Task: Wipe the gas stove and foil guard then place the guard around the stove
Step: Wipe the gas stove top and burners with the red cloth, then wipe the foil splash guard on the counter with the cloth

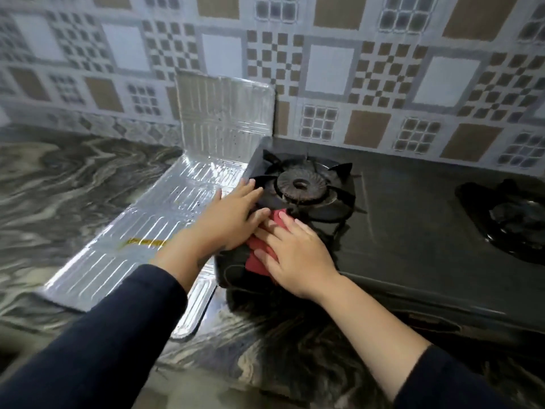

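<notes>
The foil guard (165, 208) is laid flat on the marble counter (59, 178) left of the gas stove (398, 219), one panel propped against the tiled wall, while the left hand (227, 219) is spread flat on the stove's left edge and the red cloth (261, 255) is pressed down by the flat-fingered right hand (295, 255) right beside it.

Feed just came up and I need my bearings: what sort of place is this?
Most likely a home kitchen: a black gas stove sits on a marbled countertop against a patterned tile wall, with a foil guard lying beside it.
</notes>
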The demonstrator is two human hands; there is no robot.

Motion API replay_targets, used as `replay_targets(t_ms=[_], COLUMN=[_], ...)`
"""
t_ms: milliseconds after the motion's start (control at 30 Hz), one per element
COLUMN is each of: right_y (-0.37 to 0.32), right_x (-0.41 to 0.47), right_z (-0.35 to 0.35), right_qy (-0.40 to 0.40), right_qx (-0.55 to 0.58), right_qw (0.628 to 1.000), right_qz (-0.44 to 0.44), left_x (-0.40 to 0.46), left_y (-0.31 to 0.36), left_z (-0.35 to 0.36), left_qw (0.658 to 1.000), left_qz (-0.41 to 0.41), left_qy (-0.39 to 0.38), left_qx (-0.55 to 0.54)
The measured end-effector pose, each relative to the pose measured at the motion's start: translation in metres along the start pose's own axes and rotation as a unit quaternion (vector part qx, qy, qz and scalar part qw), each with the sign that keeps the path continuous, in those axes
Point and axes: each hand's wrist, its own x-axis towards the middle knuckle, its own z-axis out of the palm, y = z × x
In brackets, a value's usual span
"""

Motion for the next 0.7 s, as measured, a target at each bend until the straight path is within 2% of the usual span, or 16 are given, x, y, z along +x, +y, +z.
replay_targets(t_ms=[133, 300, 433, 600, 700], right_y=[-0.024, -0.06, -0.085, -0.13, -0.148], right_x=[0.035, 0.068, 0.089, 0.104, 0.088], right_z=[0.01, 0.022, 0.035, 0.074, 0.114], right_qy=[-0.017, 0.019, 0.029, 0.012, -0.072], right_qx=[0.006, 0.011, -0.028, -0.066, -0.032], right_qw=[0.998, 0.992, 0.983, 0.984, 0.982], right_qz=[-0.066, -0.125, -0.18, -0.166, -0.173], left_x=[-0.049, -0.102, -0.124, -0.14, -0.151], left_y=[-0.054, -0.102, -0.129, -0.166, -0.178], left_z=[-0.003, 0.004, 0.014, 0.043, 0.058], left_qw=[0.995, 0.974, 0.956, 0.931, 0.918], left_qz=[-0.094, -0.224, -0.292, -0.347, -0.369], left_qy=[0.028, 0.024, -0.027, -0.114, -0.141], left_qx=[-0.014, -0.033, 0.001, 0.0, 0.021])
